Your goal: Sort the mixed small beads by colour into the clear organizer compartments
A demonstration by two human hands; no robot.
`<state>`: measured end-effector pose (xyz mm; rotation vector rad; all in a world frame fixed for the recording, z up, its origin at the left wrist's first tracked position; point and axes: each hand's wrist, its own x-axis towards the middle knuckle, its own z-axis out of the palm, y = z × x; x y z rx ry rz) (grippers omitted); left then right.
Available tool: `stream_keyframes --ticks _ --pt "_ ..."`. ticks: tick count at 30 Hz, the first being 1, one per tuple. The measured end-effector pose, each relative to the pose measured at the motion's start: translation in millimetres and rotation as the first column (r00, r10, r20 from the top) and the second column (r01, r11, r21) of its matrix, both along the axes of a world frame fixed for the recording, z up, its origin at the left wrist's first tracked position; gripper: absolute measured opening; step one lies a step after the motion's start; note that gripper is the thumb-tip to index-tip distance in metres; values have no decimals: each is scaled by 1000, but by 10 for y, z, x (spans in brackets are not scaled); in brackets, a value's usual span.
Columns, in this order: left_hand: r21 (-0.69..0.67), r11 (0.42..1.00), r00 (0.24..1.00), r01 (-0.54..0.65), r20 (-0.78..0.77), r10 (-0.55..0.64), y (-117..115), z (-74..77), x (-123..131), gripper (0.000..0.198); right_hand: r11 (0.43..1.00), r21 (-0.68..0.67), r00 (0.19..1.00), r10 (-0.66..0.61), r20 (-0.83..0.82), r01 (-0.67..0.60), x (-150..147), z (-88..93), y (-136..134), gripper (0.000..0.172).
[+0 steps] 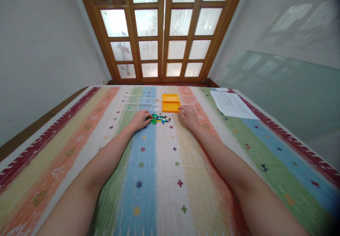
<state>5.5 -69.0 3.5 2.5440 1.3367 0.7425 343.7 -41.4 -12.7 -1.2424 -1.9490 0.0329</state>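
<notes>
A small heap of tiny coloured pieces [159,118], green, blue and dark, lies on a striped cloth [159,172]. My left hand [140,120] rests at the heap's left edge, fingers curled toward it; whether they pinch a piece is too small to tell. My right hand [189,116] lies to the right of the heap, fingers stretched toward the near right corner of an orange tray [170,102] with two compartments. Several clear plastic trays [140,102] sit left of the orange one.
A printed white sheet of paper [231,104] lies at the far right of the cloth. Behind the surface stands a wooden door with frosted glass panes [164,30]. White walls are on both sides.
</notes>
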Motion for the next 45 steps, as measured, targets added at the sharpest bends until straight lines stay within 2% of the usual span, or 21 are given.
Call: stream_keyframes --ticks 8,14,18,23,28,31,36,41,45 --pt "6 1000 992 -30 126 29 31 -24 -15 18 1000 -13 1000 18 -4 -18 -4 -10 -1 22" --pt "-53 984 953 -171 246 179 51 -40 -17 18 996 -36 996 82 20 -81 -44 31 -57 21" --pt "-81 975 903 -206 367 221 111 -83 -72 19 979 -99 981 183 58 -177 -118 97 -135 20" --pt "-148 946 786 -289 527 323 257 -182 -185 19 957 -162 967 250 47 -239 -229 167 -224 20" --pt "-289 921 641 -263 660 391 341 -244 -251 27 943 -195 950 292 106 -268 -276 184 -263 22" --pt "-327 912 595 -246 692 408 349 -253 -253 32 939 -206 945 304 123 -275 -270 176 -263 22" --pt "-373 897 549 -239 710 442 345 -248 -244 39 936 -211 943 310 119 -281 -268 167 -258 22" --pt "-394 885 549 -249 695 464 323 -218 -233 41 935 -214 940 314 132 -282 -286 176 -266 23" --pt "-417 882 535 -218 705 465 302 -197 -216 55 935 -214 939 315 138 -282 -273 176 -267 24"
